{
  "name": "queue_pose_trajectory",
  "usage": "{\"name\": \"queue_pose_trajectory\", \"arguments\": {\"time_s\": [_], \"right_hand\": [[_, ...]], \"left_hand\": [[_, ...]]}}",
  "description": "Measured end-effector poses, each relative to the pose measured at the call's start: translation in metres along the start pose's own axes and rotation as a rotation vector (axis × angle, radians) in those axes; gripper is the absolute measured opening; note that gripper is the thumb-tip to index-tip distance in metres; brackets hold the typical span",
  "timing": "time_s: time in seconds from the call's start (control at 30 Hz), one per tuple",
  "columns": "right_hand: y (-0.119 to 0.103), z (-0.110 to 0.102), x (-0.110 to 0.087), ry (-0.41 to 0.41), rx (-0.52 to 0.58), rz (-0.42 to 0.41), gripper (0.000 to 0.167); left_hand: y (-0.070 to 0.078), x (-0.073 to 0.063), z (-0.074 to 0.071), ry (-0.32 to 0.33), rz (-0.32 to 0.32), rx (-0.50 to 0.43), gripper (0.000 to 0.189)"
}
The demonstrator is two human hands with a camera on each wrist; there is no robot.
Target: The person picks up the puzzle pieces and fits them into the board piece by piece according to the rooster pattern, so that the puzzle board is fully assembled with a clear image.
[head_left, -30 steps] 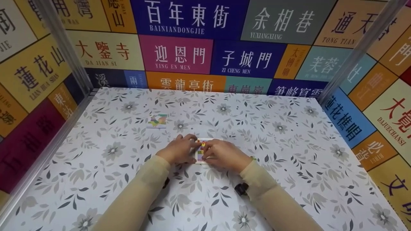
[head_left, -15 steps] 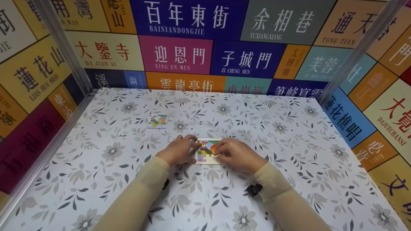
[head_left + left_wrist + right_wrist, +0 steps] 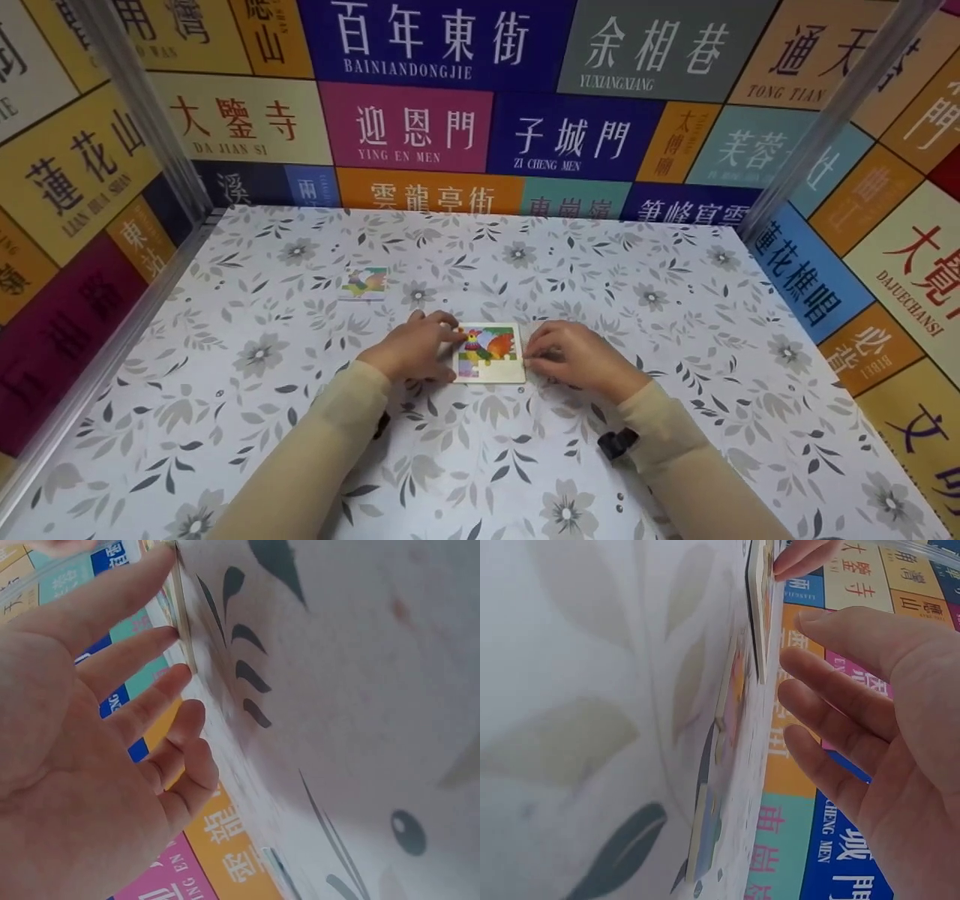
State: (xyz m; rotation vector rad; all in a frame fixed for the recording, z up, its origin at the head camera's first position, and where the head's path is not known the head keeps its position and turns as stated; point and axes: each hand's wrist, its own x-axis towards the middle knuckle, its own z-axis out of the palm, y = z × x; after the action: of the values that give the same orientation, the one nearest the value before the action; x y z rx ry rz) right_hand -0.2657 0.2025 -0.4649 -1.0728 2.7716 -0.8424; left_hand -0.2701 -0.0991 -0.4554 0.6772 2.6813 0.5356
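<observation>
A small jigsaw puzzle board (image 3: 500, 373) with a colourful rooster picture lies flat on the table; pale backing shows at its lower right. My left hand (image 3: 415, 349) rests at the board's left side, and in the left wrist view its fingertips (image 3: 180, 673) touch the board's edge (image 3: 180, 600). My right hand (image 3: 581, 356) is beside the board's right edge, fingers bent loosely, nothing between them in the right wrist view. Below that hand, two loose puzzle pieces, one pinkish-orange (image 3: 733, 694) and one bluish (image 3: 705, 832), lie on the table, hidden by the hand in the head view.
A small picture (image 3: 365, 283) in similar colours lies farther back on the left. The table (image 3: 480, 465) has a grey floral cover. Panels with large lettering (image 3: 409, 127) enclose its back and sides, with clear corner posts (image 3: 840, 112).
My right hand has moved right, off the puzzle board, uncovering the rooster picture. My left hand has stayed at the board's left edge. The head view has shifted slightly.
</observation>
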Motion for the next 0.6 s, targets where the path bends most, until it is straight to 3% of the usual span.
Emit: {"name": "queue_pose_trajectory", "arguments": {"time_s": [0.27,0.6], "right_hand": [[0.007,-0.007,-0.009,-0.001,0.026,0.048,0.01],[0.015,-0.012,-0.016,0.002,0.019,0.099,0.01]], "left_hand": [[-0.007,0.004,0.002,0.035,0.038,-0.004,0.064],[-0.008,0.005,0.004,0.034,0.012,-0.03,0.065]]}}
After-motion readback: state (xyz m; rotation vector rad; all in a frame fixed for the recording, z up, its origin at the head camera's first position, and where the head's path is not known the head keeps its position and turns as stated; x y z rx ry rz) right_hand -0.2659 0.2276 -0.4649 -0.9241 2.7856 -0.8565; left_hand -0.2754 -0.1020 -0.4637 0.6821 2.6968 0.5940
